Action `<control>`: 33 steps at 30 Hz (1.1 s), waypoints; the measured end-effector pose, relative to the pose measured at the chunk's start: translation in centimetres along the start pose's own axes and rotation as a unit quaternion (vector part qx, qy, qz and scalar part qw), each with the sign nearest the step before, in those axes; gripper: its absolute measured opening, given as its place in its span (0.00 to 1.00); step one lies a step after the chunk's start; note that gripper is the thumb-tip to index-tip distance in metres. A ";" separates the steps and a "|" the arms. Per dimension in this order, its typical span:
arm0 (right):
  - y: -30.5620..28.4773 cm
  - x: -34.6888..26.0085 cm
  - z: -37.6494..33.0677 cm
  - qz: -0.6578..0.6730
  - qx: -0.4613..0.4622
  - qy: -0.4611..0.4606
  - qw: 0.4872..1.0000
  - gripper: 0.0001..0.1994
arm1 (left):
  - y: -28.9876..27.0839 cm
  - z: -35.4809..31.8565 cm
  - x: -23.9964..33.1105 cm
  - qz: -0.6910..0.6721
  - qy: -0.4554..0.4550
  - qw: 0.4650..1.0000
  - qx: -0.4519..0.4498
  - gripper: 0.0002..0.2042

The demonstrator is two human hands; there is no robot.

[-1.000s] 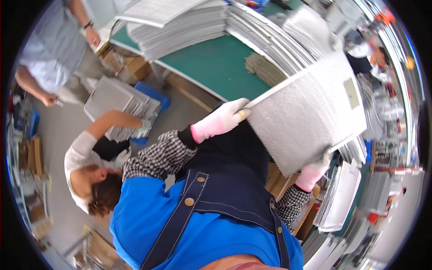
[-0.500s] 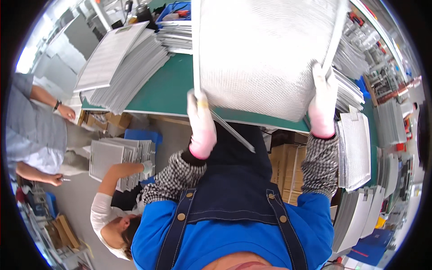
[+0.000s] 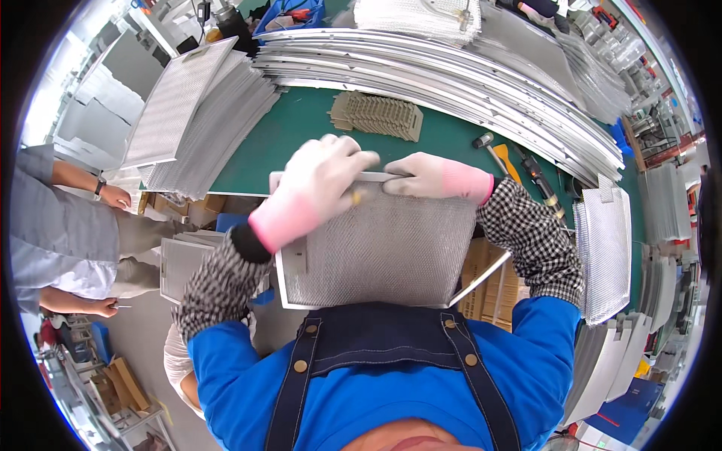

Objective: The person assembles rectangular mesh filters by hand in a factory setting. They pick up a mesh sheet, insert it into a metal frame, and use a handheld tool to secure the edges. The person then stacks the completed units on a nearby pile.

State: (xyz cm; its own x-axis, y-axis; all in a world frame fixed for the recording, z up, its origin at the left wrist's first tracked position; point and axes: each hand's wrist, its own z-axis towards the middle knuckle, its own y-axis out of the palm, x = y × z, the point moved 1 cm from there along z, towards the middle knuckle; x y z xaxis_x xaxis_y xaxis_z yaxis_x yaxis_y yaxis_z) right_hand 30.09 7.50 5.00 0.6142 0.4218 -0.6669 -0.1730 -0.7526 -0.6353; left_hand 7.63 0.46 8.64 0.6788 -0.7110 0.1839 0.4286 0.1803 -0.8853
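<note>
A silver mesh panel [image 3: 383, 248] with a white metal frame leans against my front, its far edge over the table edge. My right hand [image 3: 440, 177], in a white and pink glove, pinches the far frame bar near its middle. At the far left corner, my left hand [image 3: 316, 192] straddles the same bar, fingers beyond it and thumb on the near side. Slight motion blur softens this hand, and it hides the corner. On the panel's right side a white frame strip [image 3: 483, 278] stands out at an angle, apart from the mesh.
Beyond my hands lie grey-beige slotted pieces [image 3: 380, 115] on the green table [image 3: 252, 154]. Long metal strips [image 3: 451, 83] are piled behind. A hammer [image 3: 492, 154] and yellow-handled tool [image 3: 508, 162] lie right. Panel stacks [image 3: 195, 113] flank me. A person [image 3: 68, 218] stands left.
The mesh panel has come down from above the table to my front. Both hands have moved closer together onto its far bar. The slotted pieces and tools are now visible.
</note>
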 end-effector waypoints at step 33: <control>0.5 4.2 -8.3 0.007 0.042 0.081 0.996 0.16 | 6.9 3.2 -0.1 -0.212 -0.090 0.952 -0.204 0.10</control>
State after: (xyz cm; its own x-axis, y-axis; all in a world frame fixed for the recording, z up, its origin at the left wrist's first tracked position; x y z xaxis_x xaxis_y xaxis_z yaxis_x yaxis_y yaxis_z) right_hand 38.96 4.74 5.10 0.7268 0.3187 -0.6085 -0.2416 -0.7106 -0.6608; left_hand 12.41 3.91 3.86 0.6032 -0.5268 0.5988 0.4442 -0.4017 -0.8009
